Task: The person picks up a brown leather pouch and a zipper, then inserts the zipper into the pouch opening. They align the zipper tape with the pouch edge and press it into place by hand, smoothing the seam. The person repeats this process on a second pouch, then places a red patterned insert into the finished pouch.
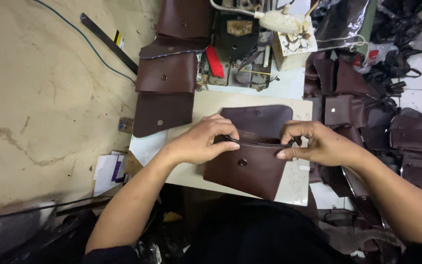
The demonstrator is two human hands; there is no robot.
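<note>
A dark brown leather pouch (252, 166) with a snap button and an open flap lies on the pale sewing table (296, 183) in front of me. A black zipper runs across its mouth. My left hand (201, 142) pinches the left end of that zipper edge. My right hand (313, 142) pinches the right end, fingers curled around the pouch's corner. Both hands hold the pouch flat between them.
A sewing machine (242, 49) stands behind the pouch. A stack of brown leather flaps (167, 76) hangs at the table's left. More brown pieces (348, 93) are piled on the right. Papers (108, 171) and a black strip (108, 41) lie on the stained floor at left.
</note>
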